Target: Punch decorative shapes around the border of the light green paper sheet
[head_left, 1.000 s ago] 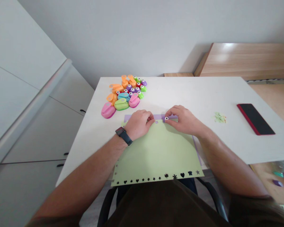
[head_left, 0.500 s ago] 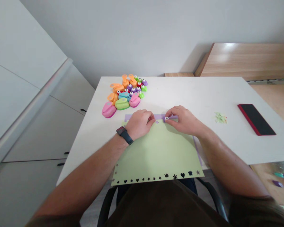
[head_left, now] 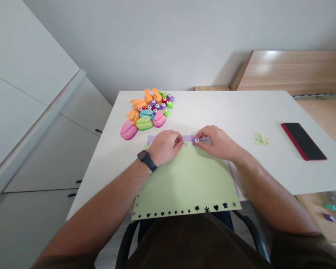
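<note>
A light green sheet of paper (head_left: 190, 179) lies in front of me over a purple sheet (head_left: 186, 138), its near edge hanging past the table. Cut-out shapes such as hearts and stars line that near edge. A flower-like cut-out shows at the far edge, between my hands. My right hand (head_left: 217, 144) is closed on a small purple craft punch (head_left: 196, 140) with a white top, set at the paper's far edge. My left hand (head_left: 166, 146), wearing a dark watch (head_left: 147, 160), pinches the green paper's far edge left of the cut-out.
Several colourful craft punches (head_left: 144, 122) cluster on the white table (head_left: 218, 108) at the back left. Small green paper scraps (head_left: 261, 139) lie to the right, with a black and red flat object (head_left: 304, 142) beyond them. White cabinets (head_left: 44, 142) stand at the left.
</note>
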The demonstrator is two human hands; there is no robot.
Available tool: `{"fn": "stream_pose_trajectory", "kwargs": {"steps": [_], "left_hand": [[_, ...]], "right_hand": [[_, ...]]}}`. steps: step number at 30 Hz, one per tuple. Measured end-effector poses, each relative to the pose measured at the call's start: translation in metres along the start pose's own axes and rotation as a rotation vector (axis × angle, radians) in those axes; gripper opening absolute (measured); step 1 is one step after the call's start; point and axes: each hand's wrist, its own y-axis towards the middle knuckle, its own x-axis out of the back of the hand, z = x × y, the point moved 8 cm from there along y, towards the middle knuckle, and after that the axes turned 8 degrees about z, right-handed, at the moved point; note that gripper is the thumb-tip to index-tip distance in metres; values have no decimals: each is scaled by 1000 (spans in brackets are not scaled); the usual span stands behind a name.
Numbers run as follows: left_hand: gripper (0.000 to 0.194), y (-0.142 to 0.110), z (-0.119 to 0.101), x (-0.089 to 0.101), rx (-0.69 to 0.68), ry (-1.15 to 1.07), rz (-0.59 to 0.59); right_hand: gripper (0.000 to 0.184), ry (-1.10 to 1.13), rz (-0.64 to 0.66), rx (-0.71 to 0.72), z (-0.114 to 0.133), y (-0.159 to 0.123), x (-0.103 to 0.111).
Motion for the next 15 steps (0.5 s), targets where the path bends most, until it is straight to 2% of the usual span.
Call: {"fn": "stream_pose_trajectory", "kwargs": {"steps": [7,15], "left_hand": [[14,0,0,1,-5,-4,-10],[16,1,0,9,3,-46,-67]], "right_hand": [[12,3,-11,-15,-2,0,2],[18,-17,-68,-107,-15,1,4]]}}
